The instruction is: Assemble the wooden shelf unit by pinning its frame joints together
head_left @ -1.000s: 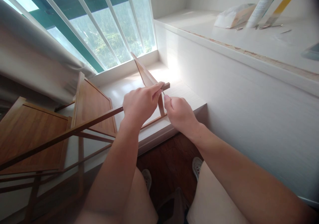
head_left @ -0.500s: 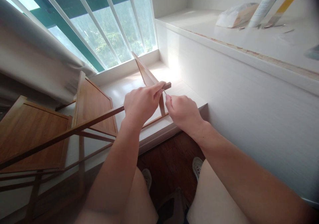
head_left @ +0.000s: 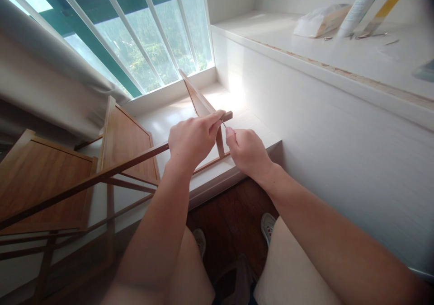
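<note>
hardly anything has shifted this past second, so the work seems to stay at one spot. below the window (head_left: 151, 47), the left hand (head_left: 194, 138) wraps a wooden rail (head_left: 135, 161), long axis slanting rightward past the window's corner; the right hand (head_left: 249, 152) pinches a thin shaft (head_left: 224, 124) aimed windowward.

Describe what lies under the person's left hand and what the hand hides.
A long wooden rail runs under the left hand, its end jutting out beyond. The gripped stretch is covered; the tip of the thin shaft in the right hand cannot be made out.
</note>
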The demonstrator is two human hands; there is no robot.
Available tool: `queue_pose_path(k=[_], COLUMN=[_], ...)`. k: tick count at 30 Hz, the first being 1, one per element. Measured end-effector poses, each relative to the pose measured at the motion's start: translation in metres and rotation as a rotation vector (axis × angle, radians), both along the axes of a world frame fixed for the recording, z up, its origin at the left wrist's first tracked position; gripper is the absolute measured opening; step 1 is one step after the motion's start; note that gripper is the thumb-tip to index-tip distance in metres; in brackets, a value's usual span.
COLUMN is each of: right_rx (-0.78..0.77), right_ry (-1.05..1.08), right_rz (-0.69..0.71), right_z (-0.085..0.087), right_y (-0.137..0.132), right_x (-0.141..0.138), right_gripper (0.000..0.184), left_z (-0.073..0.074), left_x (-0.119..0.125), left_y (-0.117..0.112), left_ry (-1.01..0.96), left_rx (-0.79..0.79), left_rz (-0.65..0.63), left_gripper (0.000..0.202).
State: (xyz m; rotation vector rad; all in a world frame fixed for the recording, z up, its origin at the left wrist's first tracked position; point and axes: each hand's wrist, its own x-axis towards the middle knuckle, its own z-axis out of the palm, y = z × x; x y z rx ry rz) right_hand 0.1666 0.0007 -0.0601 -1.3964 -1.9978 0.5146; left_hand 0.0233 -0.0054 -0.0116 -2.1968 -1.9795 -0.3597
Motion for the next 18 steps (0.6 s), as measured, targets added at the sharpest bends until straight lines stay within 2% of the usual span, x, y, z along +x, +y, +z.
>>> queue_pose_path(k=[8,13,18], right_rx=[-0.094,-0.256,-0.406], right_ry=[0.465,0.812,1.131], right_rz=[0.075,0.101,0.125], right_z=[-0.012,-0.019,-0.015], right_y=[0.001,-0.003,-0.010], right_x=[-0.007,-0.018,-0.031], right_gripper=[0.050,0.051,0.047], left_z=[-0.003,-0.004,-0.004], left_x=[-0.001,-0.001,-0.001], left_y=[0.001,0.000,0.000], left_ry=[0.004,0.013,0.022], left_rx=[0.024,0.043,0.046], left_rz=[-0.008,-0.015,-0.023], left_gripper=[0.038,0.039,0.039])
